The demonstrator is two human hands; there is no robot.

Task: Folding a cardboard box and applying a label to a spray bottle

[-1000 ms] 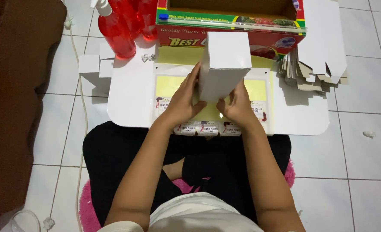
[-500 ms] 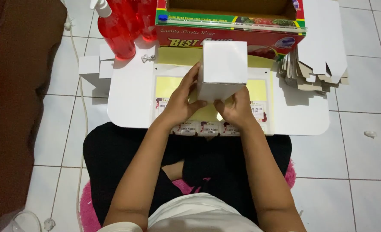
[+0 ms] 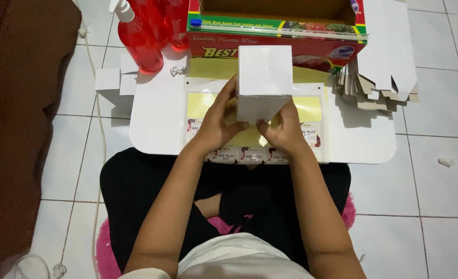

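I hold a small plain white cardboard box (image 3: 264, 77) upright over the middle of a low white table (image 3: 156, 113). My left hand (image 3: 216, 121) grips its left side and lower edge. My right hand (image 3: 283, 126) grips its lower right, fingers pressing the bottom flap. Under the box lies a clear sleeve with a yellow sticker sheet (image 3: 306, 111) and a row of small labels (image 3: 239, 154) along its near edge.
Red spray bottles (image 3: 143, 39) stand at the table's back left. A long red, green and yellow carton (image 3: 275, 31) lies open at the back. Flat folded box blanks (image 3: 373, 88) are stacked at the right. A brown sofa (image 3: 17, 129) lies left; a small white box (image 3: 107, 82) sits beside the table.
The white box has been turned from a tilt to square upright, and both hands have slid down to its bottom edge.
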